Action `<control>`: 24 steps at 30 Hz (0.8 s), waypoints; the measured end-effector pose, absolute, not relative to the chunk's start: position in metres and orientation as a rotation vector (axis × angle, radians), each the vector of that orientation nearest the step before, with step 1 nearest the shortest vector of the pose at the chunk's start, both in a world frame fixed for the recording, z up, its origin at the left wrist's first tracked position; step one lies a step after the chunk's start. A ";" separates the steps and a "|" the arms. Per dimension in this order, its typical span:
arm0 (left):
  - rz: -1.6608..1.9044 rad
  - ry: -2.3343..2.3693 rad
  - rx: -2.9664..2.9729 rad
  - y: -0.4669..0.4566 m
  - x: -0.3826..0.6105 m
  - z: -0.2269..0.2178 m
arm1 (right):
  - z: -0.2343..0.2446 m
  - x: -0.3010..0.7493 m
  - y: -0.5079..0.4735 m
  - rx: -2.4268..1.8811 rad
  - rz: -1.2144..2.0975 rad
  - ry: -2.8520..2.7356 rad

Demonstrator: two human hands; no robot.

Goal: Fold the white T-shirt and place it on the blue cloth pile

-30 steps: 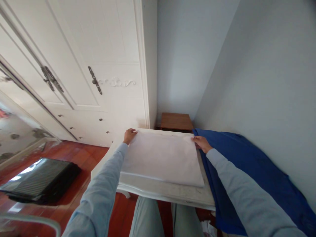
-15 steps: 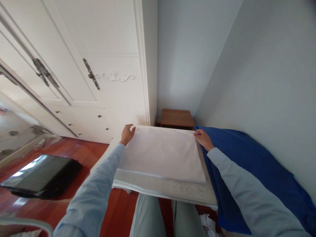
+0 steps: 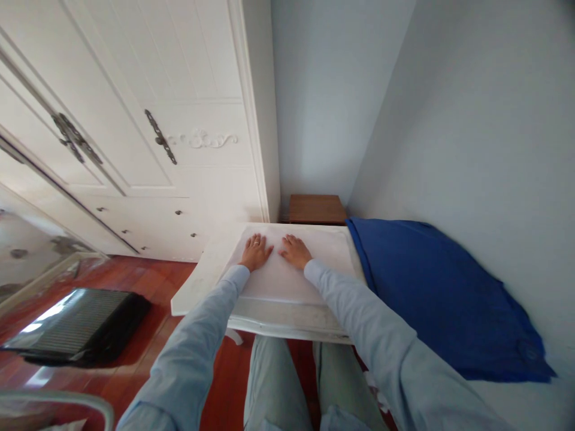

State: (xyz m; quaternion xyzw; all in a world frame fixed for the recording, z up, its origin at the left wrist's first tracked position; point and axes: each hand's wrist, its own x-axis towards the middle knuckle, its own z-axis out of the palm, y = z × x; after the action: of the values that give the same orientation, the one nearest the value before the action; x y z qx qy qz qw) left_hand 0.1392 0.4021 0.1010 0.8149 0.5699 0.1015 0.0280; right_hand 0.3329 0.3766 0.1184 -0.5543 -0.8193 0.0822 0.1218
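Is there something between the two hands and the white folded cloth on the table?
No, nothing visible. The left hand and the right hand both lie flat directly on the white folded cloth.

You have nothing to read here: no text, label, brand, number or sign shows anywhere in your view. The white cloth (image 3: 279,282) at twelve o'clock is blank, and the blue fabric (image 3: 426,287) at three o'clock is plain. The white wardrobe (image 3: 135,78) at ten o'clock carries only a carved scroll ornament (image 3: 202,139), which forms no letters.
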 end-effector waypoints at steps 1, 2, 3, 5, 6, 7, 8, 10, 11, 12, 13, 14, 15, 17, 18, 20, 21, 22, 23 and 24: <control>0.314 1.769 2.506 0.403 0.136 0.099 | 0.114 0.344 0.380 -1.655 0.233 -2.389; 0.317 1.767 2.509 0.404 0.134 0.098 | 0.109 0.358 0.382 -1.680 0.218 -2.391; 0.322 1.764 2.517 0.404 0.132 0.096 | 0.105 0.374 0.384 -1.696 0.201 -2.394; 0.337 1.766 2.526 0.404 0.130 0.095 | 0.100 0.408 0.386 -1.727 0.173 -2.397; 0.341 1.769 2.528 0.403 0.130 0.094 | 0.098 0.425 0.386 -1.751 0.165 -2.394; 0.343 1.771 2.528 0.403 0.130 0.094 | 0.097 0.440 0.386 -1.782 0.155 -2.390; 0.342 1.773 2.528 0.402 0.131 0.094 | 0.096 0.454 0.386 -1.816 0.143 -2.383; 0.326 1.778 2.529 0.402 0.132 0.095 | 0.095 0.477 0.385 -1.884 0.109 -2.366; 0.309 1.782 2.530 0.402 0.133 0.096 | 0.095 0.486 0.385 -1.911 0.092 -2.355; 0.289 1.786 2.533 0.402 0.133 0.097 | 0.095 0.493 0.384 -1.930 0.077 -2.346; 0.269 1.790 2.537 0.401 0.133 0.098 | 0.094 0.498 0.384 -1.941 0.061 -2.340; 0.251 1.796 2.542 0.401 0.133 0.099 | 0.094 0.502 0.384 -1.950 0.045 -2.340; 0.235 1.803 2.547 0.400 0.133 0.100 | 0.093 0.504 0.384 -1.957 0.029 -2.343; 0.214 1.817 2.558 0.399 0.133 0.102 | 0.092 0.505 0.385 -1.967 0.000 -2.354; 0.202 1.824 2.561 0.399 0.133 0.102 | 0.091 0.505 0.385 -1.972 -0.011 -2.359; 0.173 1.838 2.567 0.399 0.133 0.103 | 0.089 0.504 0.387 -1.978 -0.030 -2.364; 0.158 1.843 2.569 0.399 0.133 0.103 | 0.088 0.504 0.387 -1.979 -0.040 -2.366; 0.146 1.847 2.570 0.399 0.133 0.103 | 0.087 0.504 0.388 -1.979 -0.050 -2.366; 0.138 1.848 2.572 0.399 0.133 0.103 | 0.086 0.505 0.389 -1.978 -0.059 -2.365; 0.134 1.847 2.575 0.400 0.133 0.103 | 0.085 0.505 0.389 -1.977 -0.068 -2.363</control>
State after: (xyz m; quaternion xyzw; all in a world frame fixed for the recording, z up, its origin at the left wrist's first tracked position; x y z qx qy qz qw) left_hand 0.1331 0.3998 0.1029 0.8117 0.5824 0.0423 -0.0151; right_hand 0.5050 0.3891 0.0853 -0.6412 -0.7665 -0.0220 0.0302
